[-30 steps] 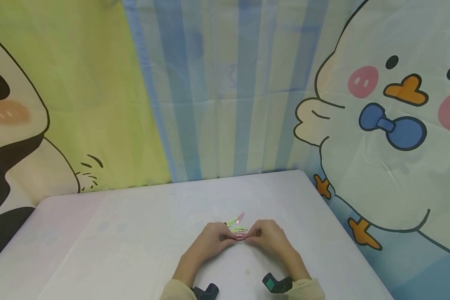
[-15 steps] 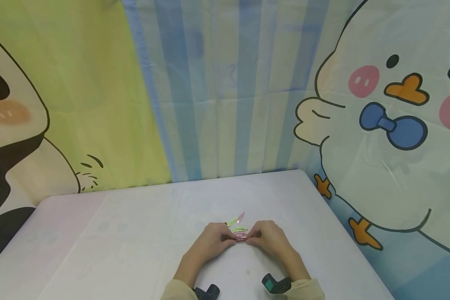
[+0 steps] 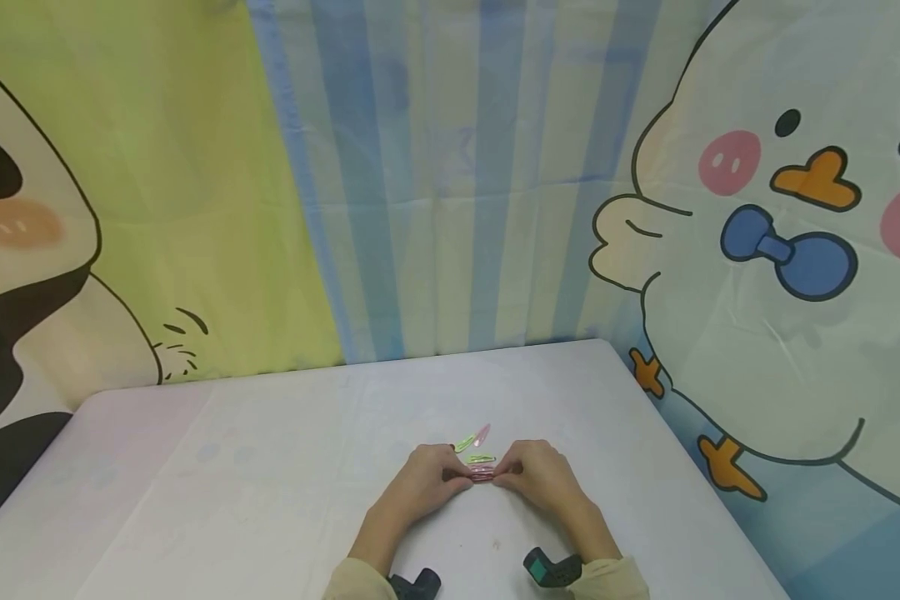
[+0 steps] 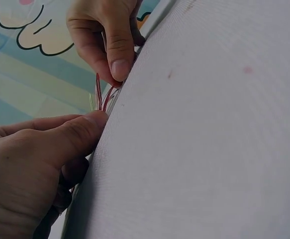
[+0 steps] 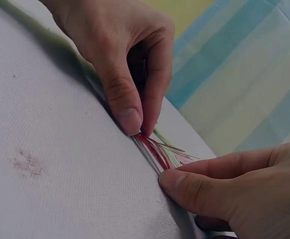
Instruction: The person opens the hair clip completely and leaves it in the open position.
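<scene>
A small bunch of pink-red snap hair clips (image 3: pixel 482 473) lies on the white table between the two hands. My left hand (image 3: pixel 423 483) pinches the bunch's left end between thumb and index finger. At the other end, the thumb and index finger of my right hand (image 3: pixel 543 479) do the same. In the right wrist view, the clips (image 5: pixel 154 153) lie side by side, their ends hidden by fingertips. Just beyond them is a green hair clip (image 3: pixel 481 459). Farther back, another green clip (image 3: pixel 464 444) and a light pink clip (image 3: pixel 482 434) lie slanted, close together.
The white tabletop (image 3: pixel 232 483) stretches out around the hands, with its far edge against a printed curtain (image 3: pixel 450 208). Black devices (image 3: pixel 555 568) are strapped at both wrists, by the sleeves. A brownish stain (image 5: pixel 28 163) marks the cloth near the hands.
</scene>
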Motion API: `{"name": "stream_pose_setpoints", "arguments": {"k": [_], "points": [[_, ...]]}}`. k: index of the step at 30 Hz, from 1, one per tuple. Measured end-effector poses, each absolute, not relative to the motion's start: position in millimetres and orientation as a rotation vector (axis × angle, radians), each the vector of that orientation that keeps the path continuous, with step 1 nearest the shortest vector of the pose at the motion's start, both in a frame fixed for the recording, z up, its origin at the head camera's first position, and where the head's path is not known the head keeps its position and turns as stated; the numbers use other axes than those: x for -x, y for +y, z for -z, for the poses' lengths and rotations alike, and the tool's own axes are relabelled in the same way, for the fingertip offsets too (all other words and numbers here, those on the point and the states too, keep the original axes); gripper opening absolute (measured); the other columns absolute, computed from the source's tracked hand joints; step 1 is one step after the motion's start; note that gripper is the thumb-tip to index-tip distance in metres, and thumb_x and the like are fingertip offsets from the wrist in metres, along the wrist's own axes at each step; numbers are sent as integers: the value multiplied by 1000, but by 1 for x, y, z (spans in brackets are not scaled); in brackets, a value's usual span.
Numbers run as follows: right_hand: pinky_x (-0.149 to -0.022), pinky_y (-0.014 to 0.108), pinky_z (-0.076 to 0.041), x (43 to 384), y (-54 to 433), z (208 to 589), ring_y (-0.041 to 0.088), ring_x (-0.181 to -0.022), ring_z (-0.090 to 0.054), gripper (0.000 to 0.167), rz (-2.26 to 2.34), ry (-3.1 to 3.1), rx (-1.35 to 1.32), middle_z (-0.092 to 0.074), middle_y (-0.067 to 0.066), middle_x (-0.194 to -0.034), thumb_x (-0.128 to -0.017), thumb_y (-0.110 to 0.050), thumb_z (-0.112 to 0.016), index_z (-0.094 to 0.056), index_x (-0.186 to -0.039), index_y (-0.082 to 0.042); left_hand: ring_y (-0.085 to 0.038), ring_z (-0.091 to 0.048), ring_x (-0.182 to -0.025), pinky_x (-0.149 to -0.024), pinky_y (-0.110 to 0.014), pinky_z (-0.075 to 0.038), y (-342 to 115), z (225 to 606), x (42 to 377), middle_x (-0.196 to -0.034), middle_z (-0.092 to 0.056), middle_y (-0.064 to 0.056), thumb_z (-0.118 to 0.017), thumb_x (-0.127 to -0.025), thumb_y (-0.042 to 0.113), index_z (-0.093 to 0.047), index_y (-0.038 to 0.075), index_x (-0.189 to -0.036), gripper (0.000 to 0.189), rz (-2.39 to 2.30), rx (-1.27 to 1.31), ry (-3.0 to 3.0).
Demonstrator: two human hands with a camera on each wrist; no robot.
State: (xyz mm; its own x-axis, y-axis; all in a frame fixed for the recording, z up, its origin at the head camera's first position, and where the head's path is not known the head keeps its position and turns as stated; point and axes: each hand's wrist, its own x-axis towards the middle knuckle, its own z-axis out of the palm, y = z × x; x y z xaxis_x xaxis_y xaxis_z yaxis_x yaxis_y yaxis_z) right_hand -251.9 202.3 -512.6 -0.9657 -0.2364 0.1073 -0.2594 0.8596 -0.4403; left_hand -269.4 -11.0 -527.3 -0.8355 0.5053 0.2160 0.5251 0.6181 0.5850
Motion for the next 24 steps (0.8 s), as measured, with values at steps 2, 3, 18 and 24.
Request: {"name": "stream_pose_setpoints", "arguments": {"k": [2, 3, 18, 24], "points": [[-57, 20, -37, 252, 202, 512, 1, -62, -45, 7, -703, -2985, -394, -64, -17, -76, -74, -28, -80, -75, -79, -30, -10, -66, -100, -95, -35, -48, -11, 528, 270, -89, -71, 10, -75, -80, 24, -77, 21, -91, 11, 1014, 885, -2801], [-58, 20, -37, 252, 202, 511, 1, -63, -45, 7, -698, -2988, -393, -64, -18, -76, -74, -29, -80, -75, -79, -30, -11, -66, -101, -94, -35, -49, -11, 529, 270, -89, -71, 9, -75, -80, 24, -77, 21, -91, 11, 1007, 880, -2803], [-57, 21, -37, 251, 199, 505, -1, -64, -48, 6, -567, -3012, -404, -65, -17, -78, -75, -29, -78, -76, -80, -30, -8, -66, -95, -89, -32, -51, -9, 529, 270, -87, -70, 11, -75, -81, 25, -77, 21, -89, 9, 950, 870, -2808], [-57, 21, -38, 250, 197, 501, 0, -64, -49, 8, -486, -3004, -418, -67, -15, -77, -75, -28, -79, -77, -82, -30, -1, -62, -82, -75, -25, -51, -9, 527, 270, -86, -70, 10, -74, -82, 26, -77, 21, -90, 10, 952, 859, -2843]]}}
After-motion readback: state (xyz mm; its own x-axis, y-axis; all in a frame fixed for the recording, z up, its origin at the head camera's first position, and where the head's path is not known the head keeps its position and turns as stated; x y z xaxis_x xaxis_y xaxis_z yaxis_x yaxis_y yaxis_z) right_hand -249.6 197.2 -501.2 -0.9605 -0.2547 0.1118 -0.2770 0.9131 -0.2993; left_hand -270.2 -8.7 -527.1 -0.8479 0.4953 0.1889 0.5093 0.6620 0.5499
